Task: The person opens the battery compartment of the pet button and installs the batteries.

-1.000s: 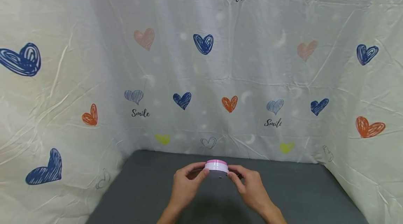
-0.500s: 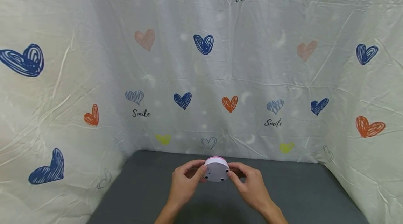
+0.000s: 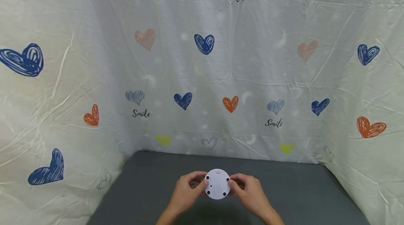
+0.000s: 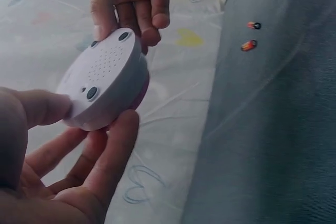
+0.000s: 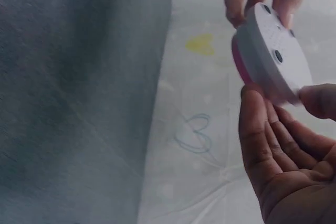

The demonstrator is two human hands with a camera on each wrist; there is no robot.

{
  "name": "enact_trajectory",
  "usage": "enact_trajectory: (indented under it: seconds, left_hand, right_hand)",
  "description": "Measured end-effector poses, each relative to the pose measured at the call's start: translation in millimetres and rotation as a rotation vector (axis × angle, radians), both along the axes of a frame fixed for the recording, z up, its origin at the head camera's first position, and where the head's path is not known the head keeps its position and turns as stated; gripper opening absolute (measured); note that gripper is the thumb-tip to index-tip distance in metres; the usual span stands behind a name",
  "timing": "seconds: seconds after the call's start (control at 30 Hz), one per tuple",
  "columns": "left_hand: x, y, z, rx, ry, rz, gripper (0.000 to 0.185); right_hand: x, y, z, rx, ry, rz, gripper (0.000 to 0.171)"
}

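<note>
Together, the left hand [image 3: 186, 193] and right hand [image 3: 249, 194] pinch a small round white device [image 3: 217, 184] by its rim, thumbs in front and fingers behind. It is held above the grey table [image 3: 303, 193], tilted so its underside, with dark feet and speaker holes, faces the person, apparently for inspection. A heart-printed cloth [image 3: 202, 63] hangs behind.

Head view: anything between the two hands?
Only the round white device. The left hand and right hand pinch it by opposite edges above the grey mat, its flat perforated face towards the head camera.
</note>
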State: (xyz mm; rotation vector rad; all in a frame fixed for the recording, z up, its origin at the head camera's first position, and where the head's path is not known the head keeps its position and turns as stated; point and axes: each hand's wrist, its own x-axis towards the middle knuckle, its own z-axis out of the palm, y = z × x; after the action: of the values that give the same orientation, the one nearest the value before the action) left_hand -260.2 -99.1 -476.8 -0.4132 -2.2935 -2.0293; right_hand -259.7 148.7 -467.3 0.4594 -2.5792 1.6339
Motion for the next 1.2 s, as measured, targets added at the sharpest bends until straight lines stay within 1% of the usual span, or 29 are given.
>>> enact_trajectory:
  seconds: [0.13,0.3,0.43,0.47,0.53,0.7,0.77,0.83,0.93,0.97,1.03,1.13,1.2]
  left_hand:
    - [-1.9,-4,-18.1,-0.021,-0.087,-0.043,0.036]
    - [-1.9,-6,-40.3,-0.004,-0.21,-0.089,0.036]
    - [-1.8,-7,-55.9,0.002,-0.287,-0.134,0.038]
    - [-1.7,-8,-59.2,-0.005,-0.301,-0.142,0.038]
    - [-1.9,-9,-65.0,-0.017,-0.325,-0.153,0.038]
    - [-4.7,-11,-73.2,-0.108,-0.389,-0.142,0.032]
    - [-5.1,-13,-76.0,-0.135,-0.402,-0.149,0.03]
    - [-5.5,-15,-78.8,-0.148,-0.413,-0.17,0.03]
    - [-6.3,-19,-82.7,-0.163,-0.408,-0.195,0.029]
    - [-6.9,-20,-84.3,-0.173,-0.409,-0.198,0.028]
    - [-6.5,-20,-85.6,-0.174,-0.403,-0.191,0.025]
    - [-3.8,-19,-84.2,-0.179,-0.392,-0.173,0.024]
    - [-1.3,-18,-82.0,-0.177,-0.389,-0.158,0.023]
  right_hand:
    - [-2.1,1,-15.7,-0.001,-0.063,0.037,0.025]
    - [-2.3,5,-35.1,-0.002,-0.171,0.084,0.022]
    - [-4.9,9,-51.9,-0.015,-0.259,0.139,0.021]
    - [-7.5,10,-58.7,-0.017,-0.273,0.155,0.022]
    - [-16.9,15,-77.9,-0.002,-0.299,0.187,0.024]
    - [-47.1,30,-139.6,-0.01,-0.383,0.215,0.022]
    - [-53.7,32,-156.7,-0.003,-0.392,0.22,0.02]
    - [-57.2,32,-165.4,0.026,-0.387,0.223,0.02]
    - [-53.8,27,-165.0,0.049,-0.378,0.212,0.019]
    - [-51.6,25,-162.4,0.043,-0.395,0.198,0.018]
    - [-44.1,21,-152.6,0.065,-0.383,0.182,0.019]
    - [-31.3,14,-133.4,0.099,-0.365,0.162,0.021]
    - [-26.0,11,-123.0,0.14,-0.328,0.159,0.021]
